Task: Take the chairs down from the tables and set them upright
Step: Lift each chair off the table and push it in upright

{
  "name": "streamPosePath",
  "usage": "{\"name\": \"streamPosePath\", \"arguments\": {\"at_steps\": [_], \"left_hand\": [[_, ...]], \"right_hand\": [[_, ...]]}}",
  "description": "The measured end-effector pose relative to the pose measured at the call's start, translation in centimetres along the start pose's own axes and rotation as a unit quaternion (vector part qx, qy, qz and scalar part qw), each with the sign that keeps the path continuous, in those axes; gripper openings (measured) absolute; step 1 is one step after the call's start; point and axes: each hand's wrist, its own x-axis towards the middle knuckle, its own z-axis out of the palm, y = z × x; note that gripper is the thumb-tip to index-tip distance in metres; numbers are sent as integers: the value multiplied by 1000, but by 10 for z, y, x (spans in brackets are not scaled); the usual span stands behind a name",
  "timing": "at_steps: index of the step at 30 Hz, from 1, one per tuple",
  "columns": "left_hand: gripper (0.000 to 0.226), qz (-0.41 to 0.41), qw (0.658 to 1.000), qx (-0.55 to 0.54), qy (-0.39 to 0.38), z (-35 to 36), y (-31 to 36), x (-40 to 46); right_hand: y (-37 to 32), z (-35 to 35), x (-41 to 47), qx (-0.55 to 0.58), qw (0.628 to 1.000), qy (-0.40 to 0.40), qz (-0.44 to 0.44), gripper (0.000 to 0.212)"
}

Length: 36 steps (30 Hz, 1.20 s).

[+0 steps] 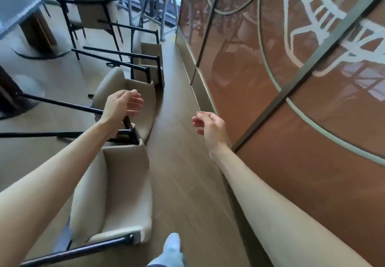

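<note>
Wood floor [183,173]; chair [116,193] below fingers [135,100].

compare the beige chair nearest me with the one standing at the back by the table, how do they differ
The nearest chair lies tipped on its side on the floor, its black legs pointing sideways; the back chair stands upright on its legs. The nearest one lies along the wood strip by the brown wall panels; the back one stands beside a table. Both have beige upholstery and thin black frames.
</note>
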Motion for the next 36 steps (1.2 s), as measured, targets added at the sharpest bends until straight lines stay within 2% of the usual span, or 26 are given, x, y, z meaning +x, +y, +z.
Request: {"name": "streamPosePath", "arguments": {"at_steps": [4, 7, 11, 16, 19, 21, 23, 25, 28, 30, 36], "left_hand": [[21, -20, 998, -10, 59, 24, -3, 31], [20, -58, 992, -2, 113, 15, -14, 44], [21, -93, 966, 6, 240, -21, -31, 55], [22, -151, 906, 4, 394, -46, -62, 36], [21, -188, 846, -31, 498, -29, -79, 10], [18, -220, 818, -55, 528, -10, -91, -3], [17, -233, 789, -79, 563, 8, -104, -17], [17, -245, 765, -86, 589, 24, -117, -30], [17, -263, 719, -128, 630, 45, -137, -44], [19, -272, 685, -184, 651, 56, -155, -47], [19, -270, 600, -349, 667, 73, -237, -40]], "right_hand": [[-9, 19, 84, -44, 997, -64, 6, 11], [-12, 48, 123, -76, 989, -129, 4, 10], [-7, 105, 166, -115, 958, -262, -8, 11], [23, 178, 209, -172, 890, -421, -30, 12], [46, 203, 216, -221, 828, -515, -13, 14], [55, 205, 217, -245, 787, -566, -2, 8], [63, 210, 215, -268, 749, -605, 1, 22], [74, 215, 213, -285, 724, -628, 5, 28], [100, 220, 207, -310, 694, -650, 17, 17], [124, 224, 206, -315, 691, -649, 44, 9], [212, 236, 189, -334, 713, -597, 154, 13]]}}
